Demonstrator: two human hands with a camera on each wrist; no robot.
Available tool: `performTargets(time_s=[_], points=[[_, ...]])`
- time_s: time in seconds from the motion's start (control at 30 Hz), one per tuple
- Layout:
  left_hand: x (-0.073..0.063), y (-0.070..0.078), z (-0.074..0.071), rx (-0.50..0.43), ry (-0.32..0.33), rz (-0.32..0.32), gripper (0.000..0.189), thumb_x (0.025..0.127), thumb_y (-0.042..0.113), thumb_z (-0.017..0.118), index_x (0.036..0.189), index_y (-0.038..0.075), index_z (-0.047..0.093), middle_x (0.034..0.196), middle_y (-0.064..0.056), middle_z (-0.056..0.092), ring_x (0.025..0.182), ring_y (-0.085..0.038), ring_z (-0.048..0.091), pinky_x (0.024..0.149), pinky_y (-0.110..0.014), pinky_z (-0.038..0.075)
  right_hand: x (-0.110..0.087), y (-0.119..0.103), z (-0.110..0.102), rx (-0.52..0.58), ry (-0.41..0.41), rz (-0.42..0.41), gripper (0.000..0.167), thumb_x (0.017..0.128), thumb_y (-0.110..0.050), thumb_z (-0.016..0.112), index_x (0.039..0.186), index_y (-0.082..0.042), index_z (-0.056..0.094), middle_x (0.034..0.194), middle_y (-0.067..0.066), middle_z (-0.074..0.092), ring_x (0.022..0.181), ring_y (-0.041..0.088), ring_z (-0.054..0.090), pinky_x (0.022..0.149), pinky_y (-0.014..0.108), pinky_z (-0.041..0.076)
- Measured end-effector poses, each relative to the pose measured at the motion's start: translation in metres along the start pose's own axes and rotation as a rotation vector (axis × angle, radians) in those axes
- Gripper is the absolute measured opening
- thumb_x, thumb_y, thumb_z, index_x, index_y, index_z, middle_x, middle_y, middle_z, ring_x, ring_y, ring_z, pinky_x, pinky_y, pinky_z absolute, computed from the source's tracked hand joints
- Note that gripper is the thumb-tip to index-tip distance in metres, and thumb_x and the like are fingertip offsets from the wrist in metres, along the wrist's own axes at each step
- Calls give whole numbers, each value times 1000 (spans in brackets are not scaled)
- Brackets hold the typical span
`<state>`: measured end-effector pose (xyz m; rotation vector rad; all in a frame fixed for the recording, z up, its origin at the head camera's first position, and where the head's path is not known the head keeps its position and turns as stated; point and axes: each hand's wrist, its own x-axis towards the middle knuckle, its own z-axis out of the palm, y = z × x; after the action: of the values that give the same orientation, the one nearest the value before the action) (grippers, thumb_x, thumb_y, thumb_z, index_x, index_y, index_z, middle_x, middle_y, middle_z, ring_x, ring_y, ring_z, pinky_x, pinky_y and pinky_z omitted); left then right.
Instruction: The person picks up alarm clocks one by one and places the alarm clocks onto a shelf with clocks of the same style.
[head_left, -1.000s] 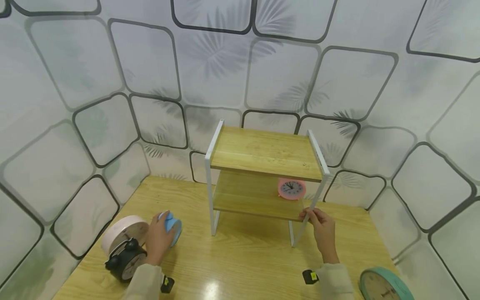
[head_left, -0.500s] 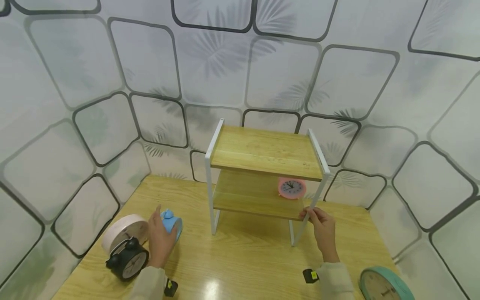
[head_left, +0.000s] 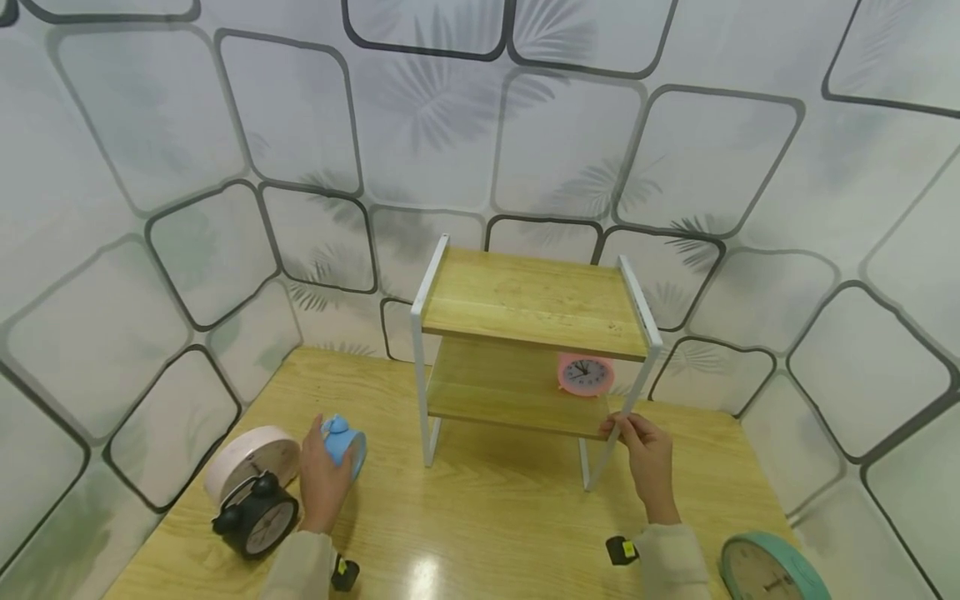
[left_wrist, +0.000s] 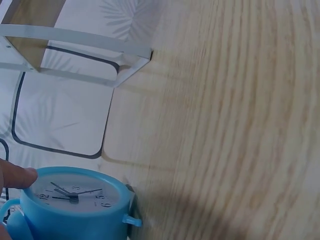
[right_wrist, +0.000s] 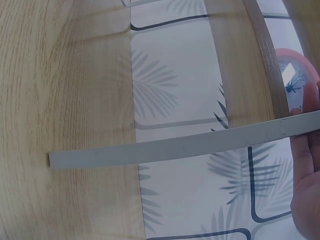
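My left hand [head_left: 324, 479] holds a small blue alarm clock [head_left: 347, 442] at the left of the wooden table. In the left wrist view, the blue clock's white dial [left_wrist: 75, 192] faces the camera and a fingertip [left_wrist: 20, 176] touches its rim. My right hand [head_left: 647, 458] grips the front right post [head_left: 633, 396] of a two-tier wooden shelf [head_left: 532, 304] with white metal sides. In the right wrist view, fingers [right_wrist: 301, 155] lie around that grey-white post. A pink clock [head_left: 585, 375] stands on the lower tier, near its right end.
Left of my left hand stand a pale pink round clock [head_left: 251, 462] and a black twin-bell alarm clock [head_left: 257, 515]. A teal clock [head_left: 772, 567] is at the front right. Patterned cloth walls [head_left: 427, 125] surround the table [head_left: 465, 517].
My left hand has shifted slightly right at the blue clock, and its fingers have changed position, showing more of the clock's top. My right hand stays on the post.
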<state>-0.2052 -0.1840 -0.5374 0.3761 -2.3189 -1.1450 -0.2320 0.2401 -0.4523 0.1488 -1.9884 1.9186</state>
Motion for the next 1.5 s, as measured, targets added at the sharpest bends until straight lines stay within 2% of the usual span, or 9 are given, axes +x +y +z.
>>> performTargets(time_s=[0.2, 0.37, 0.5, 0.67, 0.83, 1.07, 1.27, 1.5], points=[[-6, -3, 2, -97, 17, -93, 80, 84, 4, 67, 146, -3, 18, 136, -32, 35, 126, -48, 36, 100, -62, 33, 2, 6, -2, -6, 1, 11, 24, 93, -1, 53, 95, 22, 60, 73, -7, 71, 70, 7, 69, 74, 21, 56], [-11, -5, 2, -161, 37, -131, 82, 83, 1, 66, 146, -3, 14, 134, -34, 34, 123, -50, 37, 100, -62, 32, 5, 16, -5, 1, 6, 25, 23, 93, -1, 53, 95, 21, 60, 73, -6, 71, 70, 7, 69, 73, 21, 56], [-16, -8, 3, -186, 32, -174, 81, 83, 2, 64, 145, -3, 13, 135, -36, 33, 123, -51, 37, 100, -62, 31, 4, 12, -5, 2, 2, 16, 23, 93, 0, 52, 94, 22, 59, 73, -6, 71, 70, 8, 69, 73, 20, 56], [-21, -14, 5, -182, 27, -197, 75, 84, 1, 63, 142, -8, 16, 138, -38, 30, 126, -53, 33, 102, -63, 30, 0, 1, -1, 6, -2, -2, 24, 93, 0, 52, 94, 23, 58, 74, -6, 71, 70, 9, 70, 73, 21, 56], [-23, -17, 7, -132, 47, -211, 68, 84, 1, 63, 136, -10, 22, 127, -43, 42, 118, -56, 41, 99, -62, 34, -1, -1, 1, 3, -3, -5, 24, 93, -1, 52, 94, 23, 58, 74, -6, 71, 70, 8, 70, 74, 21, 56], [-25, -15, 4, -91, -13, -229, 60, 87, 3, 58, 134, -13, 24, 127, -43, 42, 117, -56, 42, 98, -63, 35, 0, 0, 0, 2, 2, 5, 24, 93, -1, 52, 94, 23, 58, 73, -7, 70, 70, 7, 69, 73, 20, 56], [-26, -17, 4, -78, -12, -222, 55, 88, 5, 58, 130, -15, 29, 124, -41, 45, 115, -55, 44, 96, -62, 37, 1, -1, 0, 19, 8, 16, 24, 93, 0, 52, 95, 24, 57, 73, -6, 70, 70, 8, 69, 73, 20, 56], [-28, -25, 8, -85, -34, -281, 55, 89, 9, 57, 130, -16, 29, 125, -41, 42, 119, -55, 39, 103, -62, 31, 1, 3, -1, -4, 4, 8, 25, 93, -1, 52, 94, 23, 58, 73, -7, 70, 70, 7, 69, 73, 21, 56]])
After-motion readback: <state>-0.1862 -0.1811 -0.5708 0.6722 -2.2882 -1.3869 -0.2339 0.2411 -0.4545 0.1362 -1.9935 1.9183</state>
